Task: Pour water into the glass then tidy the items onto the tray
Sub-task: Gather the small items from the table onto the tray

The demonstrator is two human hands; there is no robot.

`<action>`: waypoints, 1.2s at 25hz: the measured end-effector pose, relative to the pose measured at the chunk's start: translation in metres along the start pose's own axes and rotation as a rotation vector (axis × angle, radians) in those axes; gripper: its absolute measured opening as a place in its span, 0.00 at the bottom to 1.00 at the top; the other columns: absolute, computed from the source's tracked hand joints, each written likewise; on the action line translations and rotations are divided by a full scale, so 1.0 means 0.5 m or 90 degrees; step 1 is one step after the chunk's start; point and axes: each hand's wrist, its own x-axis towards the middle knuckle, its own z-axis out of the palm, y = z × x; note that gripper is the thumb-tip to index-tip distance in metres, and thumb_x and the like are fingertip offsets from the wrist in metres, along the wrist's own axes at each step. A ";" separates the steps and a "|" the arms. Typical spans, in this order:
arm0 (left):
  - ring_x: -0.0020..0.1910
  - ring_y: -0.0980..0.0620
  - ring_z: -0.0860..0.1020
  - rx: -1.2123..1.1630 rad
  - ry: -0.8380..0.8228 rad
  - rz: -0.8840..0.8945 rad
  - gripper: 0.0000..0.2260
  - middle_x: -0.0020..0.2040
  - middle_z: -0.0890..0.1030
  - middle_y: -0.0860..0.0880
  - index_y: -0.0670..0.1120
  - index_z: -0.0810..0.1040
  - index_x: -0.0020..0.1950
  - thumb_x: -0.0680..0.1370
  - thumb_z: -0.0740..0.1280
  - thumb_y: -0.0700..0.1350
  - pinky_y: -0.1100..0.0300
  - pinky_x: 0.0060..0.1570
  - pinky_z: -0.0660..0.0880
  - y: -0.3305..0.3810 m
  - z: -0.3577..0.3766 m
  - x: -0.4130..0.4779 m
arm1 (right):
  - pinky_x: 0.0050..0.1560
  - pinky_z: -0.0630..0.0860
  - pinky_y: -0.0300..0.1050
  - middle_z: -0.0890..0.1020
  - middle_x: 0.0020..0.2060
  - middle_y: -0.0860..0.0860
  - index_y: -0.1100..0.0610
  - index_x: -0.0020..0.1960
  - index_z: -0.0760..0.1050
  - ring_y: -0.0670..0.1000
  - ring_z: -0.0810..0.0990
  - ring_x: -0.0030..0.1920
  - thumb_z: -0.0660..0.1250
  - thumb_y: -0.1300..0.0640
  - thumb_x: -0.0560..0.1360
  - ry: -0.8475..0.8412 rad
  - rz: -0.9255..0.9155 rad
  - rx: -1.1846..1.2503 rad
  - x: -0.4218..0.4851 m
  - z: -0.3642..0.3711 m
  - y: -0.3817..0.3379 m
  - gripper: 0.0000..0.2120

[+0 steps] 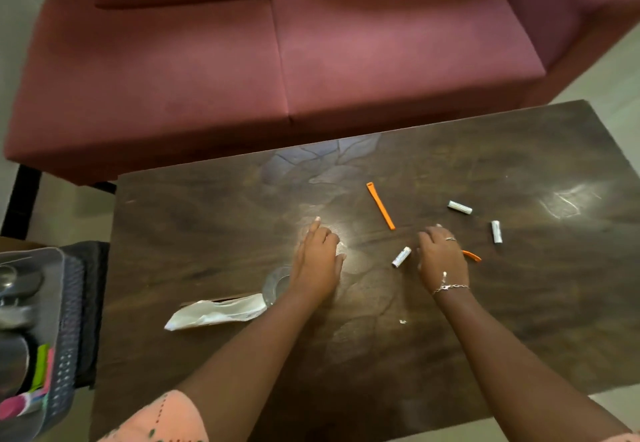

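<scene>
On the dark wooden table (450, 337), near centre, the left hand (318, 265) lies flat with fingers straight, the clear glass (275, 286) touching it at eight o'clock. At its three o'clock, the right hand (441, 256) bends its fingers down over a short orange strip (473, 255); any grip is hidden. A grey tray (67, 320) sits at nine o'clock.

peach sleeve (166, 417), silver bracelet (450, 287), finger ring (450, 239).
</scene>
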 end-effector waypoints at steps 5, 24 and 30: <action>0.52 0.45 0.76 -0.151 -0.047 -0.146 0.04 0.51 0.78 0.44 0.42 0.77 0.47 0.75 0.66 0.42 0.54 0.49 0.71 0.077 0.069 0.132 | 0.53 0.72 0.52 0.75 0.55 0.58 0.63 0.52 0.74 0.61 0.71 0.57 0.57 0.68 0.71 -0.069 0.056 -0.106 0.044 0.025 0.127 0.12; 0.58 0.44 0.70 0.319 -0.121 0.173 0.08 0.57 0.75 0.44 0.42 0.73 0.55 0.78 0.59 0.39 0.54 0.55 0.67 0.056 0.145 0.318 | 0.47 0.72 0.51 0.79 0.48 0.59 0.60 0.50 0.77 0.61 0.75 0.51 0.65 0.66 0.72 -0.037 0.168 0.147 0.087 0.085 0.203 0.08; 0.44 0.44 0.77 -0.128 -0.037 -0.132 0.03 0.47 0.81 0.42 0.41 0.76 0.46 0.75 0.67 0.40 0.54 0.43 0.72 0.039 0.063 0.234 | 0.33 0.75 0.40 0.78 0.33 0.54 0.67 0.48 0.77 0.51 0.76 0.33 0.68 0.70 0.70 -0.022 0.334 0.593 0.067 0.026 0.077 0.07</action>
